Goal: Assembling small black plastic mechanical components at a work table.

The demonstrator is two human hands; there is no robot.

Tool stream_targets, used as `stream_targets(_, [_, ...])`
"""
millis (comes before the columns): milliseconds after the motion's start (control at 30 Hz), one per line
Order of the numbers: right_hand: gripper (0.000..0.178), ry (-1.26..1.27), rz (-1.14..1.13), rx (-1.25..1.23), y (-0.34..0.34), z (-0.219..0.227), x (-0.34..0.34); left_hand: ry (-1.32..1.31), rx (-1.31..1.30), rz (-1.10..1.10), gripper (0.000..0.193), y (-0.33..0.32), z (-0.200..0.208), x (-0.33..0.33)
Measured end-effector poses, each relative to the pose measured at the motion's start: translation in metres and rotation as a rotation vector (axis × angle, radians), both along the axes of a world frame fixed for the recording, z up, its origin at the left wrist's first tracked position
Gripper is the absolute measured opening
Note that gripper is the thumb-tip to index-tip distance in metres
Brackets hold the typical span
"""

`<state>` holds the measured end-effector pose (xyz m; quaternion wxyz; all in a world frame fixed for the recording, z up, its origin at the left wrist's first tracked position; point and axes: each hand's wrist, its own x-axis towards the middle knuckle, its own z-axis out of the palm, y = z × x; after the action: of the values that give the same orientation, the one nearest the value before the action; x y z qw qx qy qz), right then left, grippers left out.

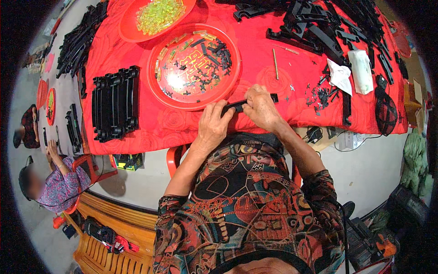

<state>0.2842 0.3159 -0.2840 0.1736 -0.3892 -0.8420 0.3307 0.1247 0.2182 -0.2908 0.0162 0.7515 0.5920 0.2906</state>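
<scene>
Both my hands are on a long black plastic strip at the front edge of the red-covered table. My left hand grips its left end, thumb and fingers closed round it. My right hand pinches over its right part, fingertips pressed together; whether a small piece sits between them is hidden. Just beyond my left hand lies a round red tray with small black pieces and yellow-green clear pieces. Left of it, several finished-looking black strips lie side by side in a stack.
A red bowl of yellow-green pieces stands behind the tray. Black strips pile up at the far right. A thin stick, loose black bits, white tissue and a white roll lie rightward. Another person sits at left.
</scene>
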Motion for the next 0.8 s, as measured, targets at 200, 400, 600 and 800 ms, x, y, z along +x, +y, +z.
stream_targets(200, [0.017,0.033,-0.001,0.06,0.0,-0.004,0.001,0.062,-0.143,-0.15,0.025,0.01,0.019,-0.009])
stream_targets(400, [0.015,0.027,0.069,0.069,0.008,-0.003,0.003,-0.242,-0.226,-0.079,0.015,0.013,0.027,-0.011])
stream_targets(600, [0.016,-0.014,0.086,0.084,0.005,0.003,0.009,-0.222,-0.265,0.144,0.015,0.005,0.025,0.005])
stream_targets(800, [0.019,0.004,0.113,0.099,-0.001,0.002,0.015,-0.137,-0.48,0.162,0.017,0.012,0.032,0.013])
